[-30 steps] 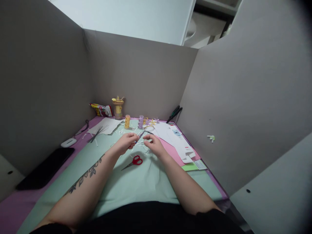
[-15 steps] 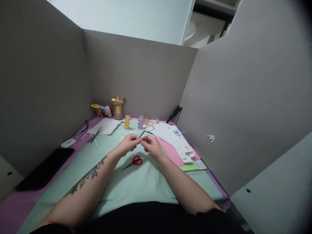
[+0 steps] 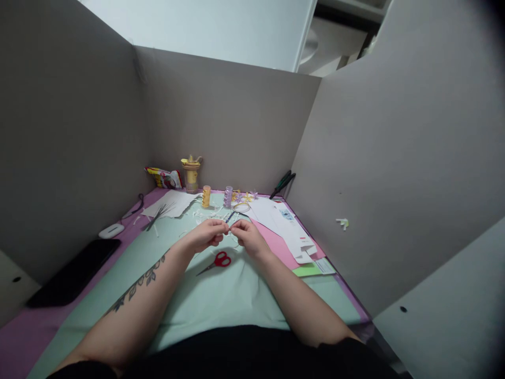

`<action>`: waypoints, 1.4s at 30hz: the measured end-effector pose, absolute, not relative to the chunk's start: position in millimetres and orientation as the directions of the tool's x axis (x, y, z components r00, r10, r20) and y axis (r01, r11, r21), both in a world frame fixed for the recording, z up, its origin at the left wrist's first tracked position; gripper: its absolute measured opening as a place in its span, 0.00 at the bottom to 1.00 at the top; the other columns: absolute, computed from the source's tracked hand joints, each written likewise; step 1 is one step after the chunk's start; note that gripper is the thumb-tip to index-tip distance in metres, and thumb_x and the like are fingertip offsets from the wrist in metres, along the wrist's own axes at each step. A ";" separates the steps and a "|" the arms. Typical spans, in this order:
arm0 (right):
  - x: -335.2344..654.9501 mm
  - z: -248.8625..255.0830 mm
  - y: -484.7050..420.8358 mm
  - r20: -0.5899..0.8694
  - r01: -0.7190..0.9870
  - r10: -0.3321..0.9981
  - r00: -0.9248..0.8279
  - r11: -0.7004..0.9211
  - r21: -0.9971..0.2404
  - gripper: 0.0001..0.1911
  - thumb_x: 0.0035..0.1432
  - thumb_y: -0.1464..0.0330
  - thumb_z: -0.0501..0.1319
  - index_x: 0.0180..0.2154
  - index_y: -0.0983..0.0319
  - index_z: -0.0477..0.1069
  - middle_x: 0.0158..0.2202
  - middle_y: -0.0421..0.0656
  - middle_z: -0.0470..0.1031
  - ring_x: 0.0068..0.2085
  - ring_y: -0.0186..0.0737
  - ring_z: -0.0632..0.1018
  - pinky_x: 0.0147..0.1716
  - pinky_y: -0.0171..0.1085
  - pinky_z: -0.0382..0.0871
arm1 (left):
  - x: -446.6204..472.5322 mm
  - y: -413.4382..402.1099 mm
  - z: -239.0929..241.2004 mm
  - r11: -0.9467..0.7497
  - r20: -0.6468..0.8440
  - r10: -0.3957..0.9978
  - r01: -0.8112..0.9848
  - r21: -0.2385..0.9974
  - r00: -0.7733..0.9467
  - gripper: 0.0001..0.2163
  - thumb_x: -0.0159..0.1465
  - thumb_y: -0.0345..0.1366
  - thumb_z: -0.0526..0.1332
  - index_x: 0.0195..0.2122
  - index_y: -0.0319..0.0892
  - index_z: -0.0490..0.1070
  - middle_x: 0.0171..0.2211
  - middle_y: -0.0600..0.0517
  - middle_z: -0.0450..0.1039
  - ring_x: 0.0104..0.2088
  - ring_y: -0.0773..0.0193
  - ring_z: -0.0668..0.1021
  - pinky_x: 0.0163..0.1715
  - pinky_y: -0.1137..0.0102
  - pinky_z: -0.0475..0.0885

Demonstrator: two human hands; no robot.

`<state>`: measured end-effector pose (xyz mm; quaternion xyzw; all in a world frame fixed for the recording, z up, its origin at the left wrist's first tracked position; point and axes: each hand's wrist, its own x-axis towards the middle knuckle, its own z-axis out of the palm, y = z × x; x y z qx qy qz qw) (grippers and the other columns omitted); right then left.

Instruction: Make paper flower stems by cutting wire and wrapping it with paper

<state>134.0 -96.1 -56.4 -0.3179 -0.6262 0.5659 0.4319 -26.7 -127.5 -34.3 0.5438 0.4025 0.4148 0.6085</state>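
My left hand and my right hand meet fingertip to fingertip over the pale green sheet. Both pinch a small thin piece between them, too small to name. Red-handled scissors lie on the sheet just below my hands. Beyond my fingers lie white paper scraps, a thin purple stick and a small ring.
A yellow spool, a purple spool, a yellow cup and a snack bag stand near the back wall. White papers and black pliers lie right. A black phone lies left. Grey partitions enclose the desk.
My hands have come together from a small gap until the fingertips touch, and have stayed so for the last half second.
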 end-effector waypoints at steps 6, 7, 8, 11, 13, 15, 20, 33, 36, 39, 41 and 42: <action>131.2 -54.4 -99.1 0.078 -0.171 0.896 -0.437 0.003 -0.985 0.07 0.42 0.66 0.62 0.23 0.62 0.66 0.13 0.30 0.53 0.15 0.25 0.49 0.15 0.31 0.39 | -26.7 -126.6 -35.8 0.070 -0.038 0.940 -0.083 0.994 0.340 0.09 0.53 0.37 0.63 0.25 0.39 0.64 0.19 0.60 0.53 0.17 0.77 0.55 0.16 0.76 0.46; 131.2 -54.3 -99.2 0.075 -0.170 0.896 -0.439 -0.001 -0.986 0.06 0.41 0.67 0.62 0.23 0.62 0.66 0.13 0.29 0.52 0.15 0.25 0.49 0.15 0.31 0.39 | -26.5 -126.6 -35.7 0.072 -0.041 0.940 -0.078 0.994 0.339 0.09 0.53 0.37 0.63 0.25 0.39 0.64 0.19 0.60 0.53 0.17 0.77 0.55 0.16 0.76 0.46; 131.3 -54.3 -99.1 0.073 -0.167 0.896 -0.439 -0.001 -0.986 0.06 0.41 0.67 0.62 0.23 0.62 0.66 0.13 0.30 0.52 0.15 0.25 0.49 0.15 0.31 0.39 | -26.3 -126.7 -35.4 0.072 -0.044 0.940 -0.072 0.995 0.338 0.09 0.52 0.37 0.63 0.25 0.39 0.64 0.19 0.60 0.53 0.17 0.77 0.55 0.16 0.76 0.46; 132.2 -55.1 -97.6 0.082 -0.161 0.894 -0.441 0.011 -0.987 0.05 0.41 0.68 0.61 0.23 0.62 0.67 0.13 0.30 0.54 0.16 0.25 0.50 0.15 0.31 0.41 | -26.3 -127.1 -34.3 0.077 -0.054 0.942 -0.057 0.995 0.331 0.09 0.52 0.37 0.63 0.25 0.39 0.65 0.18 0.60 0.53 0.17 0.76 0.55 0.16 0.76 0.46; 133.1 -56.0 -95.8 0.093 -0.159 0.891 -0.444 0.024 -0.987 0.05 0.42 0.68 0.61 0.24 0.62 0.67 0.14 0.31 0.55 0.16 0.25 0.51 0.15 0.30 0.41 | -26.9 -127.1 -33.9 0.081 -0.061 0.943 -0.047 0.996 0.328 0.09 0.52 0.37 0.63 0.25 0.39 0.65 0.18 0.60 0.54 0.17 0.76 0.56 0.16 0.76 0.47; 133.9 -56.8 -94.1 0.094 -0.159 0.889 -0.449 0.024 -0.987 0.05 0.42 0.68 0.61 0.24 0.62 0.67 0.13 0.31 0.55 0.16 0.25 0.51 0.14 0.30 0.41 | -27.8 -126.9 -34.0 0.079 -0.064 0.943 -0.034 0.996 0.327 0.09 0.52 0.37 0.63 0.25 0.39 0.66 0.17 0.60 0.54 0.17 0.76 0.56 0.16 0.76 0.47; 134.4 -56.9 -93.2 0.095 -0.170 0.882 -0.462 0.018 -0.985 0.04 0.42 0.68 0.61 0.24 0.62 0.67 0.14 0.31 0.55 0.16 0.25 0.51 0.14 0.31 0.40 | -29.7 -126.4 -34.3 0.077 -0.057 0.943 -0.048 0.996 0.327 0.09 0.51 0.38 0.64 0.26 0.38 0.66 0.19 0.59 0.58 0.17 0.76 0.58 0.17 0.76 0.49; 143.0 -70.8 -70.9 0.046 -0.114 0.819 -0.572 -0.024 -0.993 0.07 0.39 0.69 0.61 0.26 0.61 0.67 0.17 0.33 0.66 0.15 0.25 0.55 0.16 0.31 0.43 | -32.7 -130.3 -32.6 0.117 -0.112 0.877 0.019 0.993 0.468 0.08 0.52 0.37 0.62 0.27 0.39 0.67 0.27 0.56 0.63 0.18 0.77 0.58 0.17 0.76 0.48; 145.2 -72.3 -68.6 0.052 -0.111 0.822 -0.567 -0.014 -0.994 0.07 0.41 0.69 0.61 0.27 0.61 0.66 0.17 0.32 0.63 0.16 0.25 0.55 0.17 0.31 0.44 | -32.8 -129.0 -34.1 0.117 -0.115 0.885 0.024 0.993 0.452 0.07 0.52 0.37 0.61 0.28 0.39 0.67 0.27 0.56 0.62 0.17 0.77 0.58 0.16 0.76 0.48; 145.4 -72.0 -69.5 0.062 -0.109 0.820 -0.569 0.000 -0.994 0.06 0.42 0.68 0.62 0.26 0.62 0.67 0.16 0.31 0.59 0.16 0.25 0.54 0.17 0.31 0.44 | -31.7 -128.0 -34.7 0.096 -0.100 0.904 0.031 0.995 0.416 0.07 0.52 0.37 0.61 0.27 0.39 0.67 0.26 0.56 0.62 0.17 0.77 0.58 0.16 0.76 0.50; 144.8 -71.9 -70.0 0.067 -0.104 0.815 -0.576 0.009 -0.995 0.06 0.43 0.68 0.62 0.27 0.62 0.68 0.16 0.31 0.60 0.16 0.25 0.54 0.17 0.31 0.43 | -30.4 -127.8 -34.6 0.063 -0.077 0.927 0.049 0.997 0.368 0.07 0.52 0.37 0.61 0.27 0.39 0.67 0.24 0.56 0.62 0.17 0.76 0.59 0.16 0.76 0.52; 144.4 -72.2 -70.0 0.069 -0.101 0.813 -0.578 0.013 -0.995 0.06 0.43 0.68 0.61 0.27 0.62 0.68 0.17 0.32 0.61 0.16 0.25 0.54 0.17 0.31 0.43 | -29.7 -127.8 -34.5 0.045 -0.063 0.938 0.061 0.997 0.341 0.07 0.52 0.37 0.61 0.27 0.39 0.67 0.24 0.56 0.62 0.17 0.76 0.60 0.16 0.76 0.53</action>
